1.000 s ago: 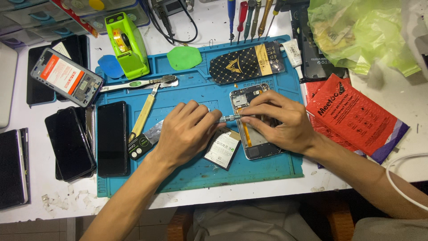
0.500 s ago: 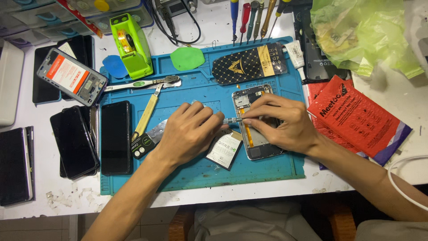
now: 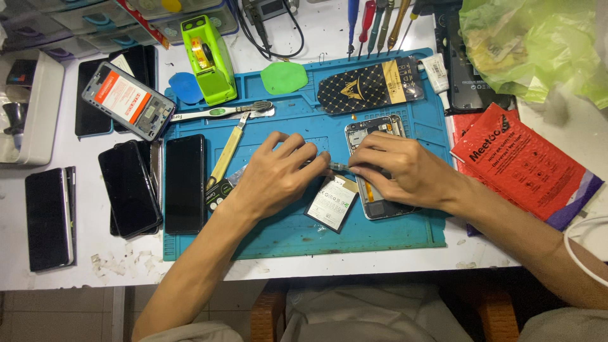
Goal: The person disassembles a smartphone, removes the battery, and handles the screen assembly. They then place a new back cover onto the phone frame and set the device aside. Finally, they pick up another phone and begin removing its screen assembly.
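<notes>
Comparing with the earlier views: both hands sit in nearly the same pose over the blue mat (image 3: pixel 405 237), so little has changed (only the camera framing drifts slightly). That reads as steady fine work in one spot, not a move between steps.

Left hand (image 3: pixel 275 177): fingers curled and closed around a thin tool (image 3: pixel 334 166), tip pointing right toward the opened phone (image 3: pixel 373 130). Right hand (image 3: pixel 396 171): lies flat over the phone's middle, fingertips pinched at the tool tip; cannot tell whether it grips anything itself.

Phone lies open-side up, right of mat centre, upper end exposed. Battery (image 3: pixel 332 202) lies just beside it on the left, below the tool.

Room: mat's lower strip is bare. Left of the hands, a yellow spudger (image 3: pixel 227 155) and a black phone (image 3: pixel 185 183) lie near. Patterned back cover (image 3: pixel 370 85) sits above the phone, a red packet (image 3: pixel 522 164) off the mat's right edge on the worktop (image 3: pixel 380 269).
</notes>
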